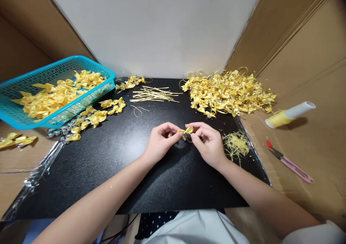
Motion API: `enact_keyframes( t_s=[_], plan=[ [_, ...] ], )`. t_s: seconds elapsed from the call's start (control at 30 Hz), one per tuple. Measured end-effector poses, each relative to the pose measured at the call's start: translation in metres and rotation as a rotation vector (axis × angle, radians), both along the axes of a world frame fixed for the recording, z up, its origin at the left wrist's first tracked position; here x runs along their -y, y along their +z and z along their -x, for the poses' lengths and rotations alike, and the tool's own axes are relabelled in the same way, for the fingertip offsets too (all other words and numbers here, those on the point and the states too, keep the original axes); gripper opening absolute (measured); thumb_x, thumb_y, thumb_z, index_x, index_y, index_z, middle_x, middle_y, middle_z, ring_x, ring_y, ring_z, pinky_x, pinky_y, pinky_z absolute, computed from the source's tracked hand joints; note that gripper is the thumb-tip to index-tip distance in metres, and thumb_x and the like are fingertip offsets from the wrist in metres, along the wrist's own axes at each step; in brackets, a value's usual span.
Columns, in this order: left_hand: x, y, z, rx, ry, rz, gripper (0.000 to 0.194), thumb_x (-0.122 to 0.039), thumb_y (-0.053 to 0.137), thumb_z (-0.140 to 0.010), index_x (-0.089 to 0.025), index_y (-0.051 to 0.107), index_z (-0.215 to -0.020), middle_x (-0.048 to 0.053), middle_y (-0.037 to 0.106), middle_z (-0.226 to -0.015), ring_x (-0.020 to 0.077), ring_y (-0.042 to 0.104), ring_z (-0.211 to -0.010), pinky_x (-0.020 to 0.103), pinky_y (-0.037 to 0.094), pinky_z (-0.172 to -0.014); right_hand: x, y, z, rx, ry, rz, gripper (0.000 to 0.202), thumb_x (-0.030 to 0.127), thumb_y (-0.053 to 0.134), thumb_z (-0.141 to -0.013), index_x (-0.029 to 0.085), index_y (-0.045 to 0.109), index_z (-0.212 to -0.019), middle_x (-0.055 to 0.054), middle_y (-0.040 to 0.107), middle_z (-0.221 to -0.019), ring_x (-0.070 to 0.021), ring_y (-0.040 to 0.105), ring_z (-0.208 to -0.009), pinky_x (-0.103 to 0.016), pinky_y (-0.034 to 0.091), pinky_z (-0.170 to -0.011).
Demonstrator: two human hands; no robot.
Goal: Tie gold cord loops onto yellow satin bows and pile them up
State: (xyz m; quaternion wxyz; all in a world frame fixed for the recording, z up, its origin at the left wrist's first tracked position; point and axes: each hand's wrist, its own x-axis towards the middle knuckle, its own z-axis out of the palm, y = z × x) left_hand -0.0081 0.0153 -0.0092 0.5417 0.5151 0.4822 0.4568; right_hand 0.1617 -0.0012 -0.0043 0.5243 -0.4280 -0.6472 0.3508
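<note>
Between my two hands, above the middle of the black board, is a yellow ribbon bow [188, 130]. A small silvery bell or bead hangs under it, with a thin gold cord looping beside it. My left hand [164, 139] pinches the bow's left end between thumb and forefinger. From the other side, the thumb and fingers of my right hand [207, 141] close on the bow's right part and the cord. Cut gold cords [155, 94] lie in a bundle beyond my hands, with one curled cord [138, 110] in front of them.
A blue basket [81, 109] of yellow bows stands at the left, loose bows [97, 118] beside it. Finished-looking corded bows [229, 92] are heaped at the back right. Yellow thread scraps [236, 144], a white tube [300, 110] wound with yellow and pink thread snips [296, 169] lie rightward.
</note>
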Motion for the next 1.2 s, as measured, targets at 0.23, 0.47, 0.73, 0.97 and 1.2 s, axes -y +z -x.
enact_keyframes(
  t_s=[0.23,0.47,0.73,0.97,1.2],
  plan=[
    [0.0012,0.0018,-0.0017,-0.008,0.030,-0.038,0.020,-0.031,0.078,-0.067,-0.014,0.066,-0.068,-0.001,0.062,-0.061,0.0062,0.044,-0.050,0.020,0.032,-0.049,-0.0006,0.0002,0.0008,0.025,-0.013,-0.063,0.025,0.014,0.058,-0.080,0.019,0.051,-0.056,-0.010,0.073,-0.097,-0.0199,0.069,-0.088,-0.036,0.054,-0.081],
    [0.0007,-0.0002,-0.0008,-0.011,0.037,-0.044,0.020,-0.030,0.078,-0.067,-0.014,0.066,-0.068,-0.001,0.062,-0.061,0.0058,0.043,-0.050,0.019,0.031,-0.049,-0.0003,-0.0022,0.0009,0.035,-0.015,-0.078,0.025,0.013,0.058,-0.080,0.020,0.051,-0.057,-0.009,0.073,-0.097,-0.0196,0.069,-0.089,-0.036,0.054,-0.081],
    [0.0016,0.0032,-0.0021,-0.030,0.050,-0.098,0.018,-0.029,0.077,-0.067,-0.014,0.066,-0.065,-0.003,0.054,-0.053,0.0055,0.037,-0.048,0.019,0.028,-0.046,0.0006,-0.0017,0.0016,0.087,-0.043,-0.138,0.024,0.011,0.058,-0.079,0.019,0.051,-0.057,-0.009,0.073,-0.097,-0.0189,0.069,-0.088,-0.035,0.055,-0.080],
    [0.0017,0.0026,-0.0018,-0.046,0.057,-0.106,0.021,-0.032,0.077,-0.067,-0.015,0.065,-0.065,-0.004,0.051,-0.052,0.0059,0.036,-0.048,0.019,0.027,-0.046,0.0011,-0.0010,0.0021,0.093,-0.046,-0.138,0.025,0.012,0.058,-0.080,0.020,0.051,-0.058,-0.009,0.073,-0.098,-0.0193,0.070,-0.089,-0.036,0.056,-0.080],
    [0.0034,0.0028,-0.0026,-0.070,0.068,-0.109,0.019,-0.030,0.077,-0.067,-0.015,0.066,-0.065,-0.003,0.051,-0.052,0.0064,0.037,-0.049,0.020,0.027,-0.048,0.0023,-0.0025,0.0031,0.206,-0.101,-0.284,0.024,0.009,0.057,-0.080,0.020,0.050,-0.060,-0.009,0.074,-0.095,-0.0182,0.070,-0.085,-0.034,0.056,-0.077]
  ],
)
